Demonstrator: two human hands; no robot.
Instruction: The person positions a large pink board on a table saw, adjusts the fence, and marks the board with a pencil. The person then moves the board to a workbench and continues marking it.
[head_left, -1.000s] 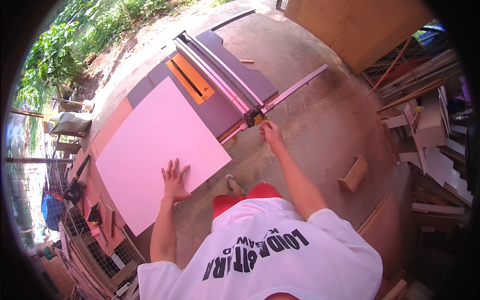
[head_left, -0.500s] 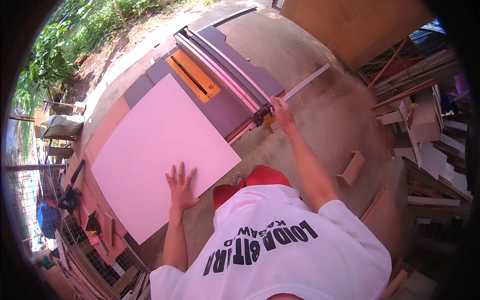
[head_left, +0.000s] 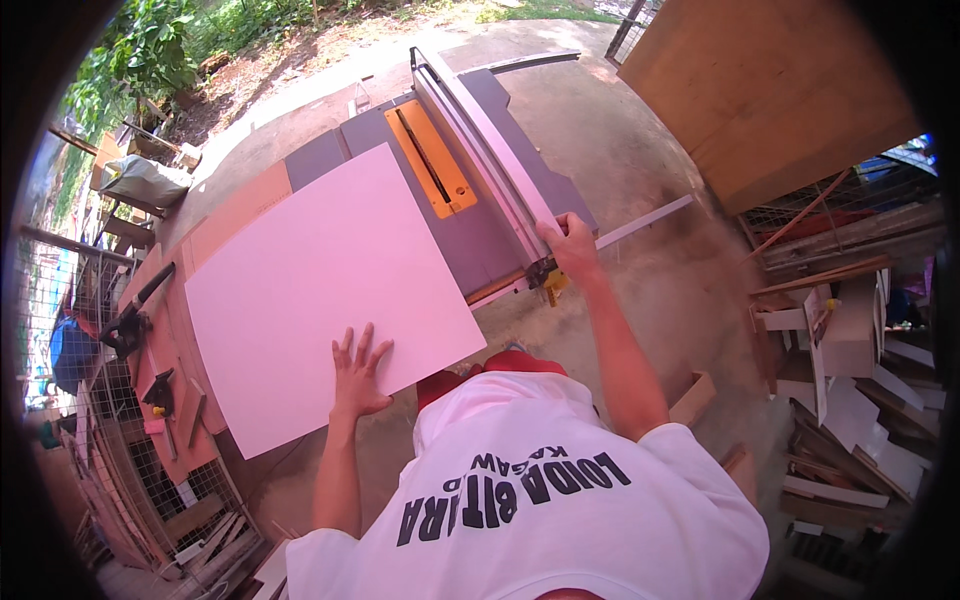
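A large white panel (head_left: 320,270) lies across the left part of a grey table saw (head_left: 375,130) and the brown surface beside it. My left hand (head_left: 358,380) rests on the panel near its front edge, fingers spread and flat. At the near end of the saw's long rip fence (head_left: 485,150), my right hand (head_left: 568,245) is closed, with its fingers bent over the fence's edge. Between the panel and the fence sits the orange throat plate (head_left: 430,160) with its dark slot. The underside of my right-hand grip is hidden.
Hand tools, including a black-handled one (head_left: 135,315), lie on the brown board (head_left: 172,400) at left. Wood offcuts (head_left: 850,400) are piled at right. A grey rail (head_left: 645,222) sticks out from the saw. A large plywood sheet (head_left: 770,100) stands at the far right.
The view has turned, so the saw and panel appear shifted. My right hand sits more over the fence's near end than before. My left hand stays flat on the panel.
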